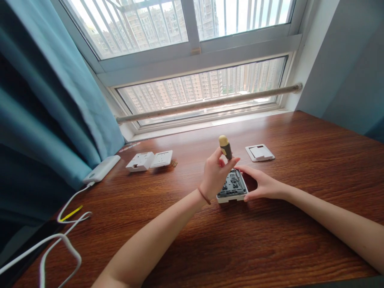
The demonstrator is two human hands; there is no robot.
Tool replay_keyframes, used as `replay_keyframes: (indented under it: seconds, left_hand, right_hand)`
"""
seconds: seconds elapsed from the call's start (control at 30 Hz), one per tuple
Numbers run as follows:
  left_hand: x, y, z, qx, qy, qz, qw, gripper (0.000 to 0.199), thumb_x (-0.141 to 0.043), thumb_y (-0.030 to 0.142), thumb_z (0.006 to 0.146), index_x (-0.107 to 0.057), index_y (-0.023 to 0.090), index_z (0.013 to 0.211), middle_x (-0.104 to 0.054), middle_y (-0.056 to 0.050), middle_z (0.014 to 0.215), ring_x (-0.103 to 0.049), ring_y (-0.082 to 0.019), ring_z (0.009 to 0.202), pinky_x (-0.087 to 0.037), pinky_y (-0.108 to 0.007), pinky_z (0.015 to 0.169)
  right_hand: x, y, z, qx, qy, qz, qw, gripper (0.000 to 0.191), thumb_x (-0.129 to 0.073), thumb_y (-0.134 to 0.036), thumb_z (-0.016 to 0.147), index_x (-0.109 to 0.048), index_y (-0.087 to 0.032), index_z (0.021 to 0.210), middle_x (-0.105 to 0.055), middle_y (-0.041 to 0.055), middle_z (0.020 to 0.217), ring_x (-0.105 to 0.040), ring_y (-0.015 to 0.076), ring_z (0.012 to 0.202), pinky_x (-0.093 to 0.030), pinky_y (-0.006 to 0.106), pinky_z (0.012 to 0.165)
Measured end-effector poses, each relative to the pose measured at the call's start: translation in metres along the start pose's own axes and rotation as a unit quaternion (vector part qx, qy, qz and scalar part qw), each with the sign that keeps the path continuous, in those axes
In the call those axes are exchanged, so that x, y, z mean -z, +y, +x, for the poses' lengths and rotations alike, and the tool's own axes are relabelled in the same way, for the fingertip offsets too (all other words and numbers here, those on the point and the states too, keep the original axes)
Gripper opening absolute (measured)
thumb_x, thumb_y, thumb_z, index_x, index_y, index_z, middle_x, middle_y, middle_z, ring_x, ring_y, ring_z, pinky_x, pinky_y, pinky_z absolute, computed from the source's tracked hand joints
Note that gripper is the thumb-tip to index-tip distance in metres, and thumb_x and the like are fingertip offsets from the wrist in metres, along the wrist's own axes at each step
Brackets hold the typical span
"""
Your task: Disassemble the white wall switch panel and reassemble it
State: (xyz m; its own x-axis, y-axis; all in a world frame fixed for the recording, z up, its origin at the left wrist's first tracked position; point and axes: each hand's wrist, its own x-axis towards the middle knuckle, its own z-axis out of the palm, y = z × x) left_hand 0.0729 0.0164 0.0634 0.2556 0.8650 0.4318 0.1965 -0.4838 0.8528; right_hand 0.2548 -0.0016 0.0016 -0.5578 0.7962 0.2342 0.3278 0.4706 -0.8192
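My left hand [216,171] is closed around a screwdriver [225,148] with a yellow and dark handle, held nearly upright. Its tip is hidden behind my fingers, over the far part of an electrical wall box [232,198]. Set in this white box is a dark grey socket or switch module [234,184] with its inner side facing up. My right hand [261,183] grips the box from the right, fingers at the far corner and thumb at the near one. To the right, beyond the box, lies a white cover plate [260,153] with a smaller piece on it.
Further left are another white box [140,161], a socket faceplate [162,159] and several small screws [174,163]. A white power strip [102,169] with a looping cable [67,240] and a yellow strip [71,213] lie at the table's left edge, beside a blue curtain [75,80].
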Motion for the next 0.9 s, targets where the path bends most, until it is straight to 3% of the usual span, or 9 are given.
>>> replay_keyframes:
  seconds: [0.13,0.27,0.4,0.47,0.57,0.73,0.83,0.9]
  left_hand:
    - [0.006,0.003,0.006,0.04,-0.107,-0.122,0.986,0.037,-0.059,0.028,0.076,-0.043,0.019,0.108,-0.057,-0.007,0.105,-0.045,-0.004,0.051,-0.038,-0.016,0.039]
    - [0.023,0.009,0.017,0.063,-0.186,-0.185,0.963,0.04,-0.06,0.023,0.075,-0.044,0.016,0.111,-0.057,-0.011,0.111,-0.048,-0.004,0.053,-0.044,-0.018,0.045]
    - [0.036,0.013,0.021,0.059,-0.242,-0.159,0.955,0.032,-0.057,0.024,0.077,-0.051,0.013,0.107,-0.062,-0.011,0.104,-0.051,-0.004,0.05,-0.048,-0.021,0.049]
    - [0.035,0.014,0.018,0.049,-0.23,-0.123,0.964,0.028,-0.06,0.025,0.076,-0.055,0.013,0.101,-0.063,-0.009,0.097,-0.048,-0.003,0.045,-0.044,-0.019,0.041]
    - [0.028,0.013,0.012,0.051,-0.165,-0.093,0.981,0.024,-0.067,0.027,0.069,-0.058,0.013,0.086,-0.064,-0.005,0.085,-0.045,-0.002,0.043,-0.034,-0.015,0.033]
    - [0.014,0.004,0.008,0.045,-0.074,-0.083,0.993,0.031,-0.076,0.029,0.057,-0.052,0.015,0.071,-0.055,0.003,0.062,-0.046,-0.005,0.047,-0.035,-0.016,0.037]
    - [0.01,-0.001,0.006,0.035,-0.028,-0.075,0.996,0.034,-0.077,0.027,0.055,-0.053,0.015,0.074,-0.049,0.005,0.058,-0.041,-0.004,0.046,-0.034,-0.016,0.038]
    - [0.008,-0.001,0.005,0.026,-0.039,-0.067,0.997,0.036,-0.075,0.027,0.059,-0.055,0.016,0.088,-0.051,0.004,0.064,-0.039,-0.003,0.046,-0.033,-0.016,0.038]
  right_hand:
    - [0.001,0.0,0.0,0.002,-0.005,0.002,1.0,0.087,-0.077,-0.038,0.057,-0.034,-0.019,0.13,-0.044,0.0125,0.129,-0.039,0.0295,0.123,-0.032,0.046,0.103]
    - [0.002,0.001,0.0,0.008,-0.005,0.001,1.0,0.088,-0.077,-0.038,0.058,-0.032,-0.02,0.132,-0.043,0.0125,0.131,-0.04,0.03,0.121,-0.033,0.047,0.102]
    - [0.001,0.002,0.0,0.006,-0.002,0.0,1.0,0.089,-0.077,-0.039,0.057,-0.032,-0.02,0.132,-0.043,0.0122,0.131,-0.041,0.0294,0.12,-0.034,0.046,0.101]
    - [0.001,0.002,0.0,0.004,-0.001,-0.001,1.0,0.089,-0.077,-0.039,0.057,-0.033,-0.02,0.132,-0.043,0.0121,0.132,-0.041,0.0292,0.121,-0.034,0.045,0.101]
    - [0.001,0.0,0.0,0.013,0.003,-0.002,1.0,0.088,-0.077,-0.039,0.058,-0.033,-0.019,0.132,-0.042,0.0123,0.133,-0.039,0.0296,0.122,-0.033,0.045,0.102]
    - [0.0,-0.001,0.0,0.012,0.009,-0.002,1.0,0.087,-0.077,-0.04,0.057,-0.035,-0.02,0.131,-0.042,0.0122,0.133,-0.037,0.031,0.124,-0.033,0.046,0.102]
    - [0.0,-0.002,0.0,0.011,0.011,-0.003,1.0,0.086,-0.077,-0.039,0.056,-0.036,-0.02,0.129,-0.044,0.012,0.132,-0.04,0.0305,0.122,-0.035,0.045,0.101]
    - [0.0,-0.003,0.0,0.013,0.006,0.003,1.0,0.085,-0.078,-0.039,0.056,-0.037,-0.02,0.129,-0.045,0.0121,0.13,-0.042,0.0299,0.12,-0.036,0.045,0.1]
